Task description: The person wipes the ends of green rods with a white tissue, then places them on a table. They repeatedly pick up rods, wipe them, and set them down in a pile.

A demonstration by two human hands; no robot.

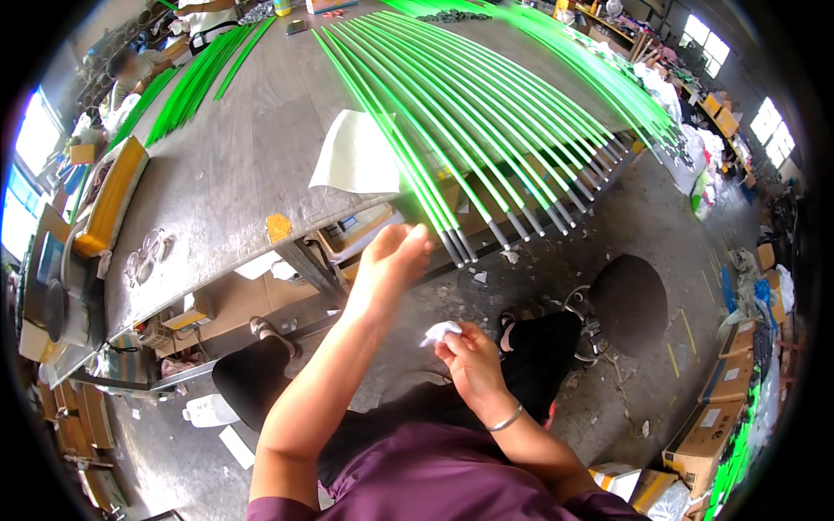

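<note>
Long green rods (pixel 452 113) lie fanned out side by side across the table, their dark sleeved ends reaching past its near edge. Close to the leftmost of these ends is my left hand (pixel 395 253), its fingers curled closed; whatever they may hold is hidden. My right hand (pixel 473 360), lower and nearer my body, pinches a small crumpled white wipe (pixel 442 333) between thumb and fingers. A curved white sheet (pixel 356 154) lies on the table, partly beneath the leftmost rods.
The grey table (pixel 226 148) also bears scissors (pixel 149 253) and another bundle of green rods (pixel 195 82). A round dark stool (pixel 628 306) stands at the right. Cardboard boxes (pixel 712 425) line the right side. A person (pixel 135 74) sits at the far left.
</note>
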